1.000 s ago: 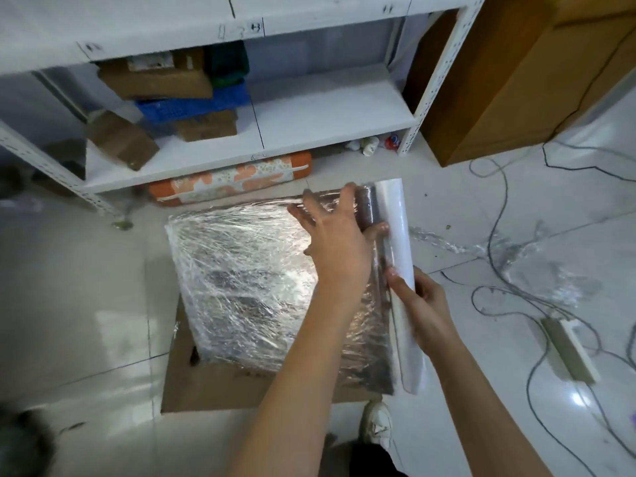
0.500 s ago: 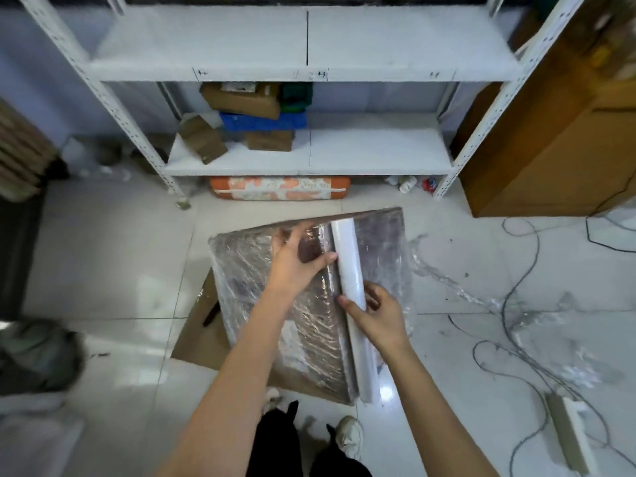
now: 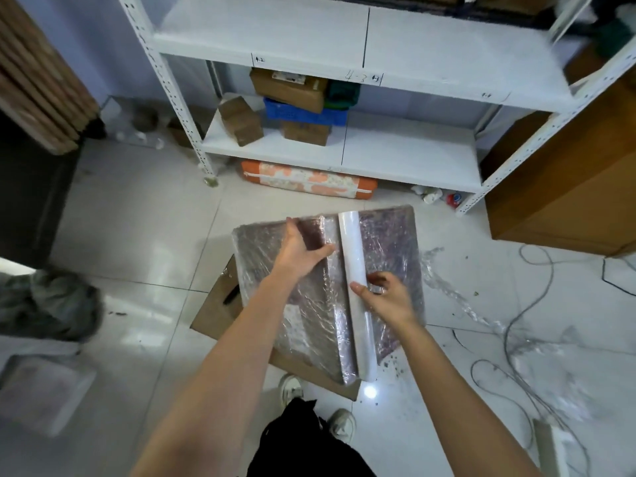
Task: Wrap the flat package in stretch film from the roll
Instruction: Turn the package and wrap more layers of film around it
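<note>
Clear film taut: we press left hand (image 3: 303,251) flat on package (image 3: 389,242); right hand (image 3: 385,297) pinches roll (image 3: 354,270), rolling evenly toward the package's left edge.

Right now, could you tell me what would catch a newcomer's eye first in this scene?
The flat package, shiny with stretch film, sits mid-frame on a cardboard box on the floor. A white film roll lies lengthwise across its top, with the right hand on the roll's near half and the left hand pressing the film flat beside it. Behind stands a white shelf rack holding boxes.
</note>
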Demonstrator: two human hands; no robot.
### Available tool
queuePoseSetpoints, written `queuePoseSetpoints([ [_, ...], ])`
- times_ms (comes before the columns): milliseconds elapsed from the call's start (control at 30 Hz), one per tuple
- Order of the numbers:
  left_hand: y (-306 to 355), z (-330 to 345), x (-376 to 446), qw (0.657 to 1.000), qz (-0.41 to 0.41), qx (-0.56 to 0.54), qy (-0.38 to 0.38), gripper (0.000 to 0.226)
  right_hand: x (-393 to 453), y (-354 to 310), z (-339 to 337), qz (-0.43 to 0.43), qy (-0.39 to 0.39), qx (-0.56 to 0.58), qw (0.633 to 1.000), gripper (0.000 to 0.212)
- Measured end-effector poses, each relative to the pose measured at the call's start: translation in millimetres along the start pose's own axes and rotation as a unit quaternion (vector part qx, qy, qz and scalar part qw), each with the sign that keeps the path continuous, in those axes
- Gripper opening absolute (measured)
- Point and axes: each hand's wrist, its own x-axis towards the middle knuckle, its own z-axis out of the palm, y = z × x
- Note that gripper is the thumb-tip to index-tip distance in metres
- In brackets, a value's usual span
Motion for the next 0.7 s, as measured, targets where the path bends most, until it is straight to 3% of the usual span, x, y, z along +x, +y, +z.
queuePoseSetpoints([
  [167,6.6,-2.0,3.7,0.984,-0.003,0.176,0.035,0.096,8.3,1.8,-1.3,0.009,0.003,0.009,1.0,0.03],
  [367,15.3,15.9,-7.0,0.995,-0.008,0.09,0.046,0.077,19.9,-2.4,-2.3,-0.003,-0.001,-0.011,1.0,0.028],
  [533,16.0,25.8,-10.5,0.988,-0.037,0.143,0.034,0.114,31.4,-1.2,-6.4,-0.025,-0.038,-0.055,0.997,0.032],
  [700,16.3,36.5,-15.6,0.989,-0.071,0.087,0.096,0.109,42.7,-0.1,-16.3,-0.06,-0.086,-0.109,0.989,0.025],
])
